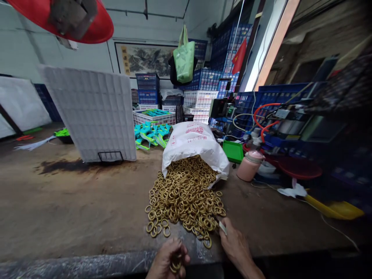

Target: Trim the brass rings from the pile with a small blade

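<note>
A heap of brass-coloured rings spills from the mouth of a white woven sack onto the worktable. My left hand is at the table's front edge, its fingers curled around a few brass rings. At the right front of the heap, my right hand is closed on a small tool with a pale flat handle. The tool's dark end points at the rings; its exact kind cannot be made out.
Left of the sack stands a white padded panel on a wire stand. Turquoise and green plastic parts lie behind. To the right are a green tray, a pink bottle, a yellow scoop-like tray and machinery with orange hoses.
</note>
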Available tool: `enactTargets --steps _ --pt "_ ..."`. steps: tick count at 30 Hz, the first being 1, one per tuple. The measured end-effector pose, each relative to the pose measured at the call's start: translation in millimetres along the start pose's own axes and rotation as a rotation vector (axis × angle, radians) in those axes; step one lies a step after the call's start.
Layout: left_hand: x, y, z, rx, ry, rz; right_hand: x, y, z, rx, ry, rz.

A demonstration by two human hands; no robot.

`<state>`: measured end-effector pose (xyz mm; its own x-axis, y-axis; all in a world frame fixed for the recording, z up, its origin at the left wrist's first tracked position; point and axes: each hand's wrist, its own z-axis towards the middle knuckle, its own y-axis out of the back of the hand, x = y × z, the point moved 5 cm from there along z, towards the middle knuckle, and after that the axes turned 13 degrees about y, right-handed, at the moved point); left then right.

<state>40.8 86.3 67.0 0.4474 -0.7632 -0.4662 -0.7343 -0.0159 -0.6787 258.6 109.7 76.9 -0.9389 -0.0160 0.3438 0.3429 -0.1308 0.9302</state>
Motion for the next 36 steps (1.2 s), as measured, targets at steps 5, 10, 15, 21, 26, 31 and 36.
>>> enactTargets --steps 5,10,15,21,26,31,36 --pt "-13 -11.6 2 0.000 -0.053 0.105 50 4 6 -0.101 0.247 0.250" --pt "-21 -8.7 4 -0.009 -0.170 0.252 116 2 0 -0.006 0.477 0.425" --pt "-21 5.4 3 -0.084 -0.240 0.327 132 -8 1 0.040 0.456 0.556" --pt "-35 -0.9 -9 -0.257 -0.413 0.441 124 -26 3 0.179 0.100 0.905" --pt "-44 -7.3 -20 -0.274 -0.595 0.544 133 -37 -16 0.514 -0.213 1.321" --pt "-45 8.0 -23 -0.400 -0.632 0.657 136 -37 -17 0.450 -0.222 1.340" --pt "-42 13.4 -23 -0.318 -0.524 0.553 134 -39 -8 0.358 -0.119 1.181"
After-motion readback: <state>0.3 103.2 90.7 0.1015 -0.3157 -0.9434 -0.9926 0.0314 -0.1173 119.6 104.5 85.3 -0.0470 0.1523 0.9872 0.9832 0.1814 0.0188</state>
